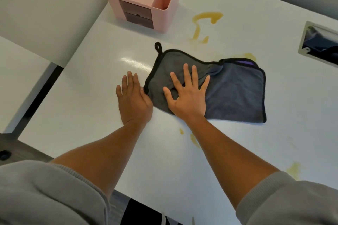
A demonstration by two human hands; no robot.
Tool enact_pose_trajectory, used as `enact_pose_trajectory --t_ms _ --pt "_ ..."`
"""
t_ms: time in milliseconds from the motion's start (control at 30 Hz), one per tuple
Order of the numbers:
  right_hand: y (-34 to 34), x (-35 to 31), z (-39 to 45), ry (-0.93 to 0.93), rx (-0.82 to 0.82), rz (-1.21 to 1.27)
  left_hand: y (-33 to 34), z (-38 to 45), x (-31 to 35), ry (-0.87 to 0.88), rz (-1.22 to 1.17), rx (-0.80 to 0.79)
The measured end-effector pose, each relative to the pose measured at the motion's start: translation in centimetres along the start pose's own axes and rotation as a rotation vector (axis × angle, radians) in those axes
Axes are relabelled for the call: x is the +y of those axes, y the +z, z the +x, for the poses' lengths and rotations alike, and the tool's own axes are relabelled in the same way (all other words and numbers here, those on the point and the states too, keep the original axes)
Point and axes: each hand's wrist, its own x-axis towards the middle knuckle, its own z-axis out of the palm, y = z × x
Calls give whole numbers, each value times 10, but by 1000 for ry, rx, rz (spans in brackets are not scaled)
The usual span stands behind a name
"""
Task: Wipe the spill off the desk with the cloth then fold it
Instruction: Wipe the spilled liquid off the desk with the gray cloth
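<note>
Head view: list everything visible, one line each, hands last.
Desk: one, white, fills the view.
Cloth: one, grey with black edging and loop, desk centre.
Spill: several yellow patches, beyond the cloth, at its far edge, and nearer the person.
Organiser: one, pink, far desk edge, holds a black pen and yellow notes.
Cable slot: one, grey-framed, right edge.
Sleeves: two, grey, bottom corners.
Left hand: flat on desk, touching cloth's left edge.
Right hand: flat, spread on cloth.
</note>
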Motion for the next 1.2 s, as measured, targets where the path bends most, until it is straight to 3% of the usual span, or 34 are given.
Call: enact_pose_trajectory --t_ms 300,767,933,1200 --pt "1 8 -88 99 44 13 -4 0 4 -6 18 -12" --pt "-27 103 -139 686 96 68 -9 -1 9 -9 42 -82" --pt "-31 120 -118 687 95 28 -7 4 25 -78 9 -59" --pt "-32 156 -66 599 89 4 17 19 81 97 -80 -63"
